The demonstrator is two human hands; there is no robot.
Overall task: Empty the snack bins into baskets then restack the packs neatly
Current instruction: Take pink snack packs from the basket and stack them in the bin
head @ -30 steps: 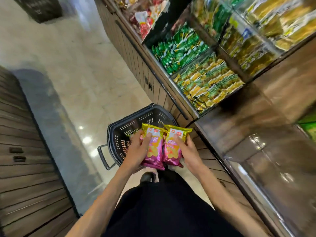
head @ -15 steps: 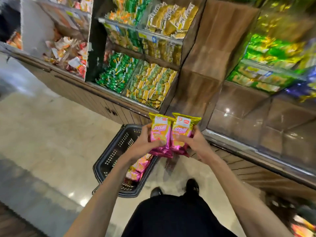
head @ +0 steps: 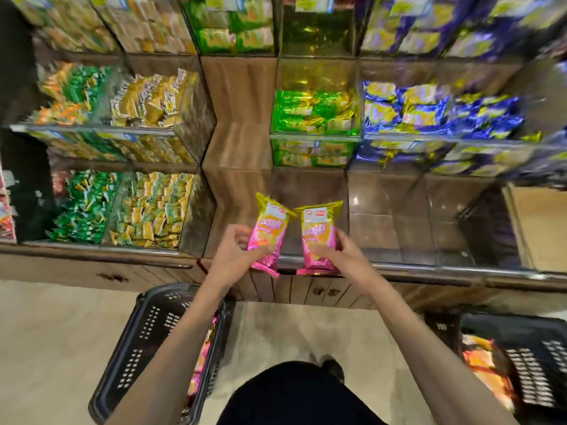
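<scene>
Two packs going back to the bin (head: 310, 216)
Left hand (head: 233, 256) pinches one pack (head: 270, 231), right hand (head: 340, 256) another (head: 317, 237); basket (head: 147, 338) holds more.

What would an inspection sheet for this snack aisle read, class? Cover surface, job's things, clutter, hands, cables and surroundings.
Surface: clear bin, its wooden bottom showing, ahead of the hands.
Job's things: left pack and right pack, pink, side by side; more pink packs in the left basket.
Clutter: right basket holding orange packs.
Hands: left hand grips the left pack; right hand grips the right pack.
Cables: nothing seen.
Surroundings: bins of green packs and blue packs above; beige floor.
</scene>
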